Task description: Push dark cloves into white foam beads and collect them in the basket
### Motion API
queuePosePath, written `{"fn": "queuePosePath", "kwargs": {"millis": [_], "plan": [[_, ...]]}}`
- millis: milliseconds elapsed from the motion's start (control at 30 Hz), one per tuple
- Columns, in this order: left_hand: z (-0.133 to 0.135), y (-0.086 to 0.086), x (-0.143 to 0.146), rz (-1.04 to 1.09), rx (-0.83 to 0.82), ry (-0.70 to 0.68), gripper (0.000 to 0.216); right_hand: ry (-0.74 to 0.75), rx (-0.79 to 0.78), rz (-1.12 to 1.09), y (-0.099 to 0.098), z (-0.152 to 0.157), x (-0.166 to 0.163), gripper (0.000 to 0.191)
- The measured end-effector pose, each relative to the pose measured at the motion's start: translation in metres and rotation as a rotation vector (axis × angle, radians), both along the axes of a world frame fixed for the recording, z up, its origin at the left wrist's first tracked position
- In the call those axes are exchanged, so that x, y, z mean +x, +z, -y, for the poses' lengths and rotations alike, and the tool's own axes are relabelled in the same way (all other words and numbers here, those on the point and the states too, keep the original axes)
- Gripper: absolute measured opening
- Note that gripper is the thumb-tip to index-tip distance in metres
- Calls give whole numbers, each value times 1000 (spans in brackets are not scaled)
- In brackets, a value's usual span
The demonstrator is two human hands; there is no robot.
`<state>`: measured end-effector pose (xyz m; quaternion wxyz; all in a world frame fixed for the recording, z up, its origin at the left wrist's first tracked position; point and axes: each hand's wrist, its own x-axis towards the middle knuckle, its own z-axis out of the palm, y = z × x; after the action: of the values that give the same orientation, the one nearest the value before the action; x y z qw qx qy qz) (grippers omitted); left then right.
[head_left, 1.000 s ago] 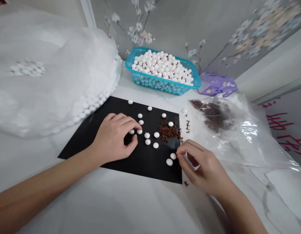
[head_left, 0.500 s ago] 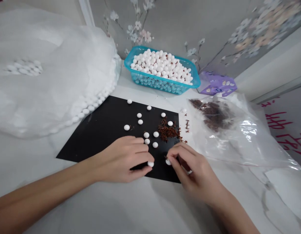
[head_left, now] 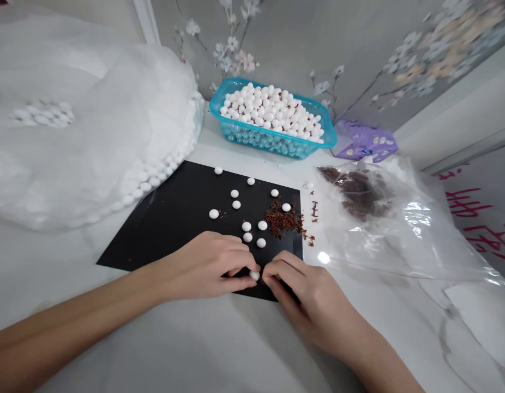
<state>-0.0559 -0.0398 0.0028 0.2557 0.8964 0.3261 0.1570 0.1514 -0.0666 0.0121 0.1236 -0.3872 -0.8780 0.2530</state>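
Observation:
My left hand (head_left: 223,267) is closed, with thumb and forefinger pinching a small white ball (head_left: 254,275) low over the front of a black mat (head_left: 166,218). My right hand (head_left: 305,295) is closed in a pinch just right of that ball, fingertips almost touching it. What those fingertips hold is too small and covered to make out. Several loose white balls (head_left: 261,243) lie on the mat beyond my hands. A heap of small reddish-brown, star-shaped bits (head_left: 282,219) sits at the mat's right side, some of them spilling past its edge onto the table.
A blue plastic basket (head_left: 272,139) heaped with white balls stands at the back. Large translucent bag (head_left: 113,109) with white balls fills the left. On the right lie a clear bag (head_left: 400,234) with brown bits and a purple packet (head_left: 367,141), on a white marbled table (head_left: 162,349).
My right hand has moved left, up to the ball in my left hand. The brown bit and white ball seen at its fingertips earlier are now hidden. My left hand has barely moved.

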Motion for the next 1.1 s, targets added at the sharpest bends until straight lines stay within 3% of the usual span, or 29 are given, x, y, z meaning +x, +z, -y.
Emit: {"fn": "queuePosePath", "kwargs": {"millis": [433,1100], "plan": [[-4,-1,-3,59,-155,-7,8,-5,12,-60,-6,-1,-1,17],[-4,-1,-4,44,-185,52,9,-24,34,-198,-8,-3,-1,13]]}}
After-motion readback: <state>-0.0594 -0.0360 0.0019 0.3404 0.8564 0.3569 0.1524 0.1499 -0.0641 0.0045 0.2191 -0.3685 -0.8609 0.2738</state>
